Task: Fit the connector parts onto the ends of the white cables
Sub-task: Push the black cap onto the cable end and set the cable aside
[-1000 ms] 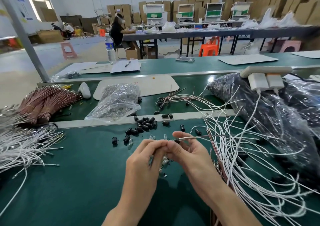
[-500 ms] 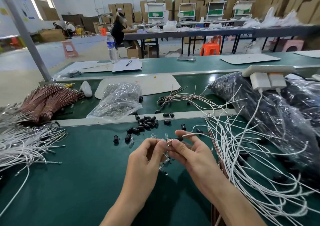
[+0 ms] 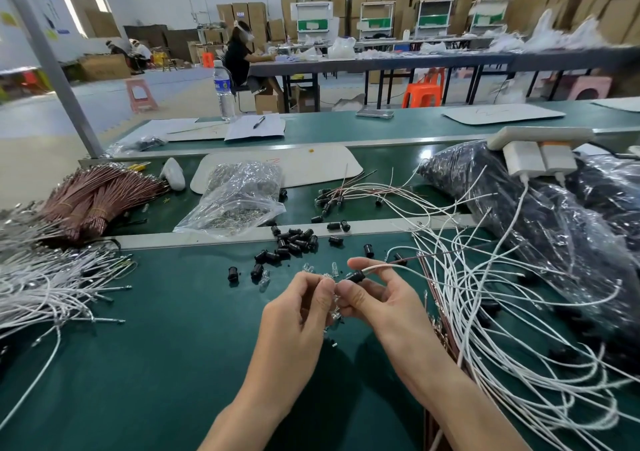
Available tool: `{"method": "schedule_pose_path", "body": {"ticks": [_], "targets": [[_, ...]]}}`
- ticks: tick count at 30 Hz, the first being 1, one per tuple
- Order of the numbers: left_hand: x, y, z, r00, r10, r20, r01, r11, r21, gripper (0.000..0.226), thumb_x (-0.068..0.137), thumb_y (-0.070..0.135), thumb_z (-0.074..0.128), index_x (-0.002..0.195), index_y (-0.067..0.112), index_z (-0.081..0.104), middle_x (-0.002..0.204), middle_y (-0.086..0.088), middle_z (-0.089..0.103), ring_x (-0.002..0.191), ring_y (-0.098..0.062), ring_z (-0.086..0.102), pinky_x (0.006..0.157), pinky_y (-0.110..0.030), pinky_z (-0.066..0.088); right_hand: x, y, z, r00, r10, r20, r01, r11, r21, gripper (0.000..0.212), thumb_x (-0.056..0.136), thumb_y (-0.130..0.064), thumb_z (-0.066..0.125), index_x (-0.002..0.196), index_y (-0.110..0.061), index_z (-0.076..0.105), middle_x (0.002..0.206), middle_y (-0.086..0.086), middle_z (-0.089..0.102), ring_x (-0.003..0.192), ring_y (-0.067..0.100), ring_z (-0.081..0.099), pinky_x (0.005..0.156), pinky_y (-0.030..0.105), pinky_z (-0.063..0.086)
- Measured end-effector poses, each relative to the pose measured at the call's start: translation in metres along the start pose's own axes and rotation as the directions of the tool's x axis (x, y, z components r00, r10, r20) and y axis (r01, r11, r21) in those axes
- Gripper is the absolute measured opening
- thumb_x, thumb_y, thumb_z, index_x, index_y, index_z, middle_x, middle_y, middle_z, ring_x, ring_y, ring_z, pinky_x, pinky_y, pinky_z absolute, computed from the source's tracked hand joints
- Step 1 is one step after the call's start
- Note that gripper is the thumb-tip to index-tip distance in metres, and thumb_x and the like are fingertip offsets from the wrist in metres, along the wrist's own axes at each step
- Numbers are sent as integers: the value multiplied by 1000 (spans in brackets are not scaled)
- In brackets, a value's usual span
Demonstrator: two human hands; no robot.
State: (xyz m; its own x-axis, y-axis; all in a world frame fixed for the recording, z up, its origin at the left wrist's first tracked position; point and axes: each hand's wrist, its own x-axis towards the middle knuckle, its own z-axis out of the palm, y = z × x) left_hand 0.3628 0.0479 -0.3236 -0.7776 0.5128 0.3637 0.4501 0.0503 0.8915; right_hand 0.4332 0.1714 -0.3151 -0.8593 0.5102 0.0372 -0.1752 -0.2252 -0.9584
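Head view: the right hand (image 3: 377, 300) is curled, its thumb and forefinger pinching a black connector part (image 3: 355, 275) that sits on the end of a white cable (image 3: 391, 266). The cable leaves the fingertips to the right and runs into the tangle of white cables (image 3: 485, 298) spread just right of that hand. The other fingers of the right hand are loosely bent below the cable.

The left hand (image 3: 298, 312) is curled too, its thumb and forefinger tips drawn together right against the right thumb, at the free end of the connector. Small clear glints show between the two hands, but I cannot tell whether the left fingertips hold anything.

Just beyond the fingertips, on the green mat (image 3: 156, 346), lie loose black connector parts (image 3: 294, 239), with a few small clear parts (image 3: 265, 277) nearer the left knuckles. Further beyond these is a clear plastic bag (image 3: 239, 201). Well to the left of the left hand lie a bundle of white cables (image 3: 52, 288) and, behind it, a bundle of brown wires (image 3: 97, 198). Well to the right of the right hand, behind the tangle, are black plastic bags (image 3: 554, 229).
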Motion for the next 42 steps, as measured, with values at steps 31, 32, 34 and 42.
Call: {"method": "schedule_pose_path", "body": {"ticks": [31,32,34,42], "targets": [[0,3,-4,999,25,41,-26,999,44,18,101,30,58,84,31,62,68,13,64,56,-5,55,55,-16,42,-2,2,3,998,4,-61,2,995,102,33,69,-27,82,99,-21,72,86,7,76,83,17,72,75,21,56],[-1,3,-3,999,29,40,-31,998,50,18,101,29,57,84,30,61,68,13,64,56,-4,54,55,-15,42,-2,3,3,998,0,-66,5,996,87,36,70,-26,82,103,-18,70,87,8,76,84,18,72,76,21,57],[-1,1,-3,998,41,37,-44,996,77,17,102,30,56,85,29,60,69,14,64,55,-4,53,54,-13,40,-2,3,4,998,3,-69,3,996,90,39,70,-26,81,106,-16,68,87,8,76,84,19,73,76,21,57],[-2,-1,-2,995,71,66,-76,993,86,19,104,39,47,89,33,55,72,11,66,58,-12,59,56,-36,51,-2,0,5,998,32,-55,-22,986,166,45,67,-26,81,108,-13,69,83,12,75,75,17,72,68,20,57]]}}
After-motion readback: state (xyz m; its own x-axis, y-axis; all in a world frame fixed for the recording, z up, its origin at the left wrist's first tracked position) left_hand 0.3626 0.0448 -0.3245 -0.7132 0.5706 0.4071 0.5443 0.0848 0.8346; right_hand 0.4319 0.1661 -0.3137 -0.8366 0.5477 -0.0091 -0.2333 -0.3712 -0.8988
